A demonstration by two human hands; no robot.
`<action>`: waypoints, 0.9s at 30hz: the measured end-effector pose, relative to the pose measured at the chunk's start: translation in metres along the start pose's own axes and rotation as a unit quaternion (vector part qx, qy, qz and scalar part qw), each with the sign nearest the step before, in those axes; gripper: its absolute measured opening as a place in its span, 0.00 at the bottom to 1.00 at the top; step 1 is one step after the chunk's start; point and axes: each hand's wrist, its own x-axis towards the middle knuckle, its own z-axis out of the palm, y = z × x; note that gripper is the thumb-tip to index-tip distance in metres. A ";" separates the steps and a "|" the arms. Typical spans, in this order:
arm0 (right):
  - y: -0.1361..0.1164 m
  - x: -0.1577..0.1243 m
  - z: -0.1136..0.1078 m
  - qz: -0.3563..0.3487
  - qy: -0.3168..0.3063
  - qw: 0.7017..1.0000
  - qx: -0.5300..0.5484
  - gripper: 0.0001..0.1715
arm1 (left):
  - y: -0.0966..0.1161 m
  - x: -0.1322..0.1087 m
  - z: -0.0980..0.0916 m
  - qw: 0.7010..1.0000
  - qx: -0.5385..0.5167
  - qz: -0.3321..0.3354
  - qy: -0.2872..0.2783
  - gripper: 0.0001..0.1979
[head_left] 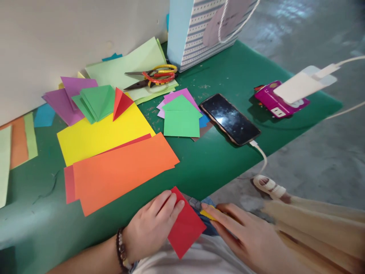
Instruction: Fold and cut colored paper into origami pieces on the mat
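Observation:
A red paper square (pixel 188 226) is pinched in my left hand (pixel 155 217), with the thumb and fingers over its upper left edge. My right hand (pixel 242 228) grips a yellow-handled utility knife (pixel 209 212), its grey front end pointing left toward the paper's upper right edge. Whether the blade touches the paper is hard to see. Just beyond my left hand, an orange paper sheet (pixel 125 171) lies over red paper on the green table, beside a yellow sheet (pixel 105 133).
Folded green (pixel 98 101), purple (pixel 61 102) and red paper (pixel 121 103) lie behind. Scissors and pliers (pixel 155 76) rest on pale green sheets. A green paper stack (pixel 181 120) lies by a plugged-in phone (pixel 230 118). A gift bag (pixel 199 34) and purple box (pixel 278 101) stand beyond.

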 end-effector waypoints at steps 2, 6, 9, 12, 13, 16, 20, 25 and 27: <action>0.000 0.000 0.000 0.001 -0.006 1.000 0.006 0.20 | 0.000 0.001 -0.002 1.000 0.013 0.009 0.011 0.22; -0.003 0.001 0.000 0.006 -0.010 1.000 0.002 0.19 | -0.001 0.002 -0.006 1.000 0.019 0.020 0.003 0.22; -0.006 0.004 0.001 0.005 -0.005 1.000 -0.012 0.19 | 0.000 0.002 -0.007 1.000 0.015 0.018 -0.010 0.22; -0.009 0.007 0.002 0.004 0.000 1.000 -0.028 0.19 | 0.001 0.002 -0.006 1.000 0.012 0.011 -0.011 0.22; -0.010 0.008 0.002 0.005 0.000 0.999 -0.032 0.20 | 0.002 0.001 -0.006 1.000 0.012 0.009 -0.010 0.22; -0.011 0.007 0.000 0.007 0.007 0.999 -0.039 0.20 | 0.003 0.001 -0.004 1.000 0.015 0.005 -0.006 0.23; -0.009 0.004 -0.002 0.003 0.035 0.998 -0.043 0.19 | 0.003 0.001 -0.004 1.000 0.020 0.005 -0.003 0.24; -0.009 0.007 -0.003 -0.004 0.033 0.999 -0.042 0.19 | 0.003 0.004 -0.004 1.000 0.022 0.004 0.002 0.23; -0.010 0.009 -0.001 -0.006 0.021 0.999 -0.039 0.19 | 0.003 0.004 -0.005 1.000 0.019 0.002 0.009 0.23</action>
